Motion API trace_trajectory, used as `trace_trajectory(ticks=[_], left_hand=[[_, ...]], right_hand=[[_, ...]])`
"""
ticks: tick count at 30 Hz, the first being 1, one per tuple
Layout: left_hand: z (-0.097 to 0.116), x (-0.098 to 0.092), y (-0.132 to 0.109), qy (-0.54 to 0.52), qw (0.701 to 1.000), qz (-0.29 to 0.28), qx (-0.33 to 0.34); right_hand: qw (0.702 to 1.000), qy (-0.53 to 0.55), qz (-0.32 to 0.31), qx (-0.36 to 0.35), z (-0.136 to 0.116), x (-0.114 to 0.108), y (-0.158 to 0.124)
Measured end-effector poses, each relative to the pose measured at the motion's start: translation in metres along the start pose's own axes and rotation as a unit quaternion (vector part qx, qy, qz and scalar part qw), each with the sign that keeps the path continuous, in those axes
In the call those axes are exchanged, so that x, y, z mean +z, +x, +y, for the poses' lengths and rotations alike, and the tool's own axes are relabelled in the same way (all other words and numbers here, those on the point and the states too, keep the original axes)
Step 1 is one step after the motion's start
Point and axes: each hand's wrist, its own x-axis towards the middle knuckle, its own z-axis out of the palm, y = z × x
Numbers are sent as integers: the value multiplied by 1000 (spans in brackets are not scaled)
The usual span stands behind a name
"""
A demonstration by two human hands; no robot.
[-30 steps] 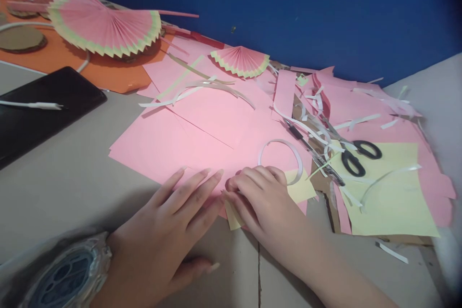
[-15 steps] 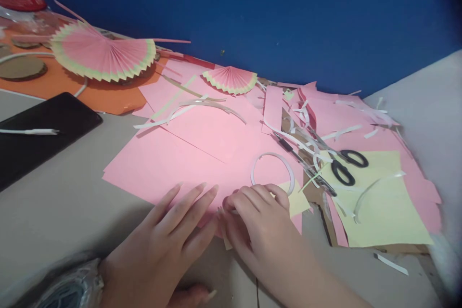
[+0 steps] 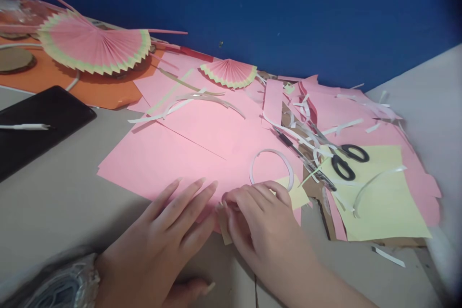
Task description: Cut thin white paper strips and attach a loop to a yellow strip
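Observation:
My left hand [image 3: 159, 233] lies with its fingers stretched out, their tips on the near edge of a large pink paper sheet [image 3: 202, 154]. Close beside it, my right hand [image 3: 260, 221] is closed, thumb and curled fingers pressed together over the same edge. What they pinch is hidden. A small tan strip [image 3: 225, 231] shows between the two hands, by the right thumb. Just beyond the right knuckles lies a ring of white tape or paper strip [image 3: 291, 168], partly over a small pale yellow paper piece [image 3: 299, 197].
Black-handled scissors [image 3: 342, 168] and a pen [image 3: 299, 156] lie to the right among paper scraps, beside a yellow sheet [image 3: 386, 211]. Pleated pink fans [image 3: 97, 45] and a smaller fan [image 3: 229, 74] stand near the blue wall [image 3: 252, 9]. A black phone-like slab [image 3: 43, 125] lies left.
The view has shifted slightly, so things sit a little higher. Both hands keep nearly the same pose, and a bit more of the tan strip shows by the right thumb.

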Motion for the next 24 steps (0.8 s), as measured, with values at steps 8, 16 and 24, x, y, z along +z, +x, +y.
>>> trace_trajectory(ticks=[8, 16, 24], left_hand=[[-2, 0, 3, -11, 1000, 0, -2], [1, 0, 2, -9, 1000, 5, -7], [-1, 2, 1, -11, 1000, 4, -6]], right_hand=[[1000, -12, -8, -4, 9, -2, 2], [999, -11, -38, 10, 9, 0, 5], [999, -11, -33, 6, 12, 3, 4]])
